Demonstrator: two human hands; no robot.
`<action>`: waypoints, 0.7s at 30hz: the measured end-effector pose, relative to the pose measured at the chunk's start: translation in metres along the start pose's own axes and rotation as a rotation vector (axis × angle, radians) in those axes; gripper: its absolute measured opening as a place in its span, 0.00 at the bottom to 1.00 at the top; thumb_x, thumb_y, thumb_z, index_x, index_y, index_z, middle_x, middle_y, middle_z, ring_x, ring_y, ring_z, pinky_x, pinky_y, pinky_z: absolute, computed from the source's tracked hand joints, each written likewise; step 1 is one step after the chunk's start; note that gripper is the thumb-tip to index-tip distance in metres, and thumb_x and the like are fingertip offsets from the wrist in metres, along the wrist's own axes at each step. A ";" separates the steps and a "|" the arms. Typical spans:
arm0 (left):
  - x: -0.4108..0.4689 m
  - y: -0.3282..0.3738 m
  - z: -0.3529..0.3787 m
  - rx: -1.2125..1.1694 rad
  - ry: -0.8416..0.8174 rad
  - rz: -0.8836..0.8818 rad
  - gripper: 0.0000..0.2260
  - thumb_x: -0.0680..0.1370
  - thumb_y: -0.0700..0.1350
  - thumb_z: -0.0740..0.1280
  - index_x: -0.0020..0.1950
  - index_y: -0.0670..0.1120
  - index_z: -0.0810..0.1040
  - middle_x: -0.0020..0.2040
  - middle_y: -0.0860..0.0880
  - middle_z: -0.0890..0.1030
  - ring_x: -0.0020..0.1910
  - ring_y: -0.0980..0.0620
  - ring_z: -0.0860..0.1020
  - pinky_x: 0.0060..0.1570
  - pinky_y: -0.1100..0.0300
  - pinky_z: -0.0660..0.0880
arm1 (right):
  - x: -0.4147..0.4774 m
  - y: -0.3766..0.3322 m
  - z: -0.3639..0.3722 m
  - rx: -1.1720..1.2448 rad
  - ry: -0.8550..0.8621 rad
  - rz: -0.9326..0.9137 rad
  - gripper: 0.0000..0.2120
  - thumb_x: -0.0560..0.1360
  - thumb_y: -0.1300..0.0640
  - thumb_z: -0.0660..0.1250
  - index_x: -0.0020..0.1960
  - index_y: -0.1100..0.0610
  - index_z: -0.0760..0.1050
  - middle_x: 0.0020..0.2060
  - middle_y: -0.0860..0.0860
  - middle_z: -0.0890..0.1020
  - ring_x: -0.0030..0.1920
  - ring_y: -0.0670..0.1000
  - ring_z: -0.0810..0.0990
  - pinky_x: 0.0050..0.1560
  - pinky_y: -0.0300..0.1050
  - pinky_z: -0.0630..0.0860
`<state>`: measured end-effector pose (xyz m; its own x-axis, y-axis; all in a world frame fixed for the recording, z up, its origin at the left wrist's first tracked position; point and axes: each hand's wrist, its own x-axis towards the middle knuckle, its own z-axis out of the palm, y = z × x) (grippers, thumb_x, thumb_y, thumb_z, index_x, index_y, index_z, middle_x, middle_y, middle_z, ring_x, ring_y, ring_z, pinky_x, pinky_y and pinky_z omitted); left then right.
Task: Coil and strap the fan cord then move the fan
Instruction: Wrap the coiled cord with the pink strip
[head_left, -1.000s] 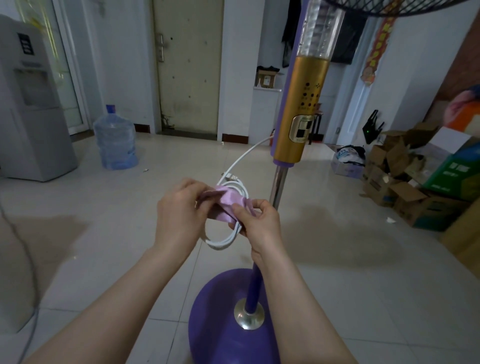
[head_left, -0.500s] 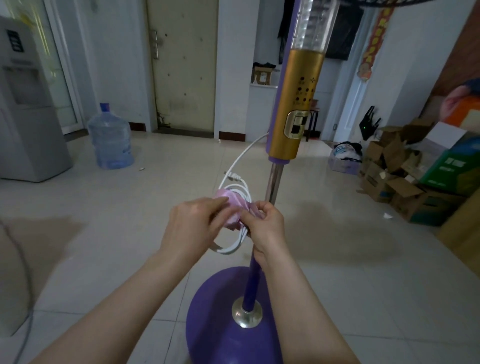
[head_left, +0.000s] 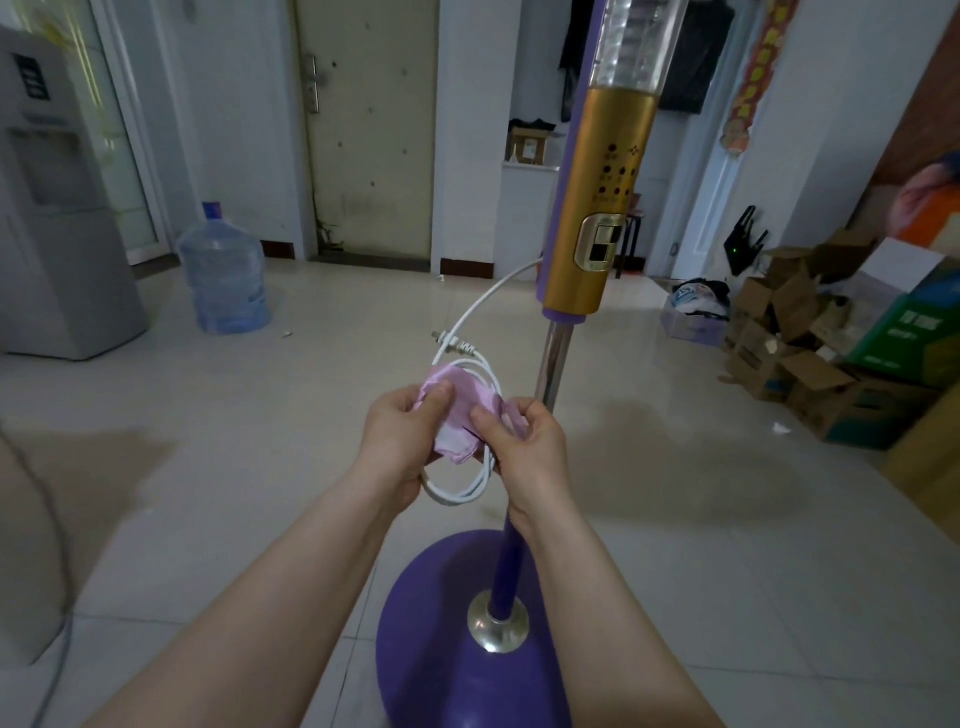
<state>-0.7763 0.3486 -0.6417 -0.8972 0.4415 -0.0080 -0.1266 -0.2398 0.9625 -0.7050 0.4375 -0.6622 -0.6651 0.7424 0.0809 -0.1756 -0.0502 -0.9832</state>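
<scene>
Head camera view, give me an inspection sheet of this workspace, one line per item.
Surface: pale tiled floor, glossy, darker patches left and right.
Job's things: fan with gold control column, chrome pole and purple base, standing upright; pink strap lies across the coil.
Clutter: open cardboard boxes along the right wall; water jug beside the water dispenser.
Grippers: left hand and right hand each pinch the strap, the coil hanging between them.
Cables: white cord coiled, plug sticking out on top; a stretch runs up to the column.
Surroundings: closed door, white walls.
</scene>
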 end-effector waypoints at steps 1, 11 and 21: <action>0.000 -0.001 0.000 -0.023 -0.010 -0.008 0.09 0.80 0.41 0.64 0.50 0.35 0.79 0.40 0.39 0.82 0.35 0.46 0.82 0.39 0.55 0.81 | -0.001 -0.001 -0.001 -0.013 0.000 -0.031 0.10 0.74 0.57 0.73 0.51 0.56 0.74 0.46 0.54 0.84 0.48 0.58 0.84 0.50 0.53 0.82; -0.004 -0.001 0.007 -0.053 -0.017 0.048 0.10 0.81 0.41 0.62 0.55 0.36 0.78 0.44 0.38 0.81 0.37 0.47 0.80 0.33 0.61 0.80 | -0.041 -0.004 0.000 -0.676 0.204 -0.411 0.27 0.73 0.33 0.60 0.27 0.52 0.74 0.30 0.50 0.77 0.39 0.55 0.76 0.39 0.48 0.73; -0.008 0.010 0.007 -0.074 0.044 0.026 0.07 0.80 0.41 0.62 0.46 0.44 0.79 0.41 0.42 0.83 0.35 0.50 0.82 0.33 0.60 0.80 | -0.053 -0.005 0.008 -0.391 0.146 -0.513 0.09 0.74 0.54 0.71 0.39 0.46 0.74 0.44 0.42 0.77 0.48 0.45 0.75 0.43 0.30 0.68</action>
<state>-0.7671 0.3485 -0.6305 -0.9182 0.3960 0.0031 -0.1323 -0.3143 0.9401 -0.6742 0.3930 -0.6608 -0.4575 0.6916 0.5588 -0.1491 0.5599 -0.8150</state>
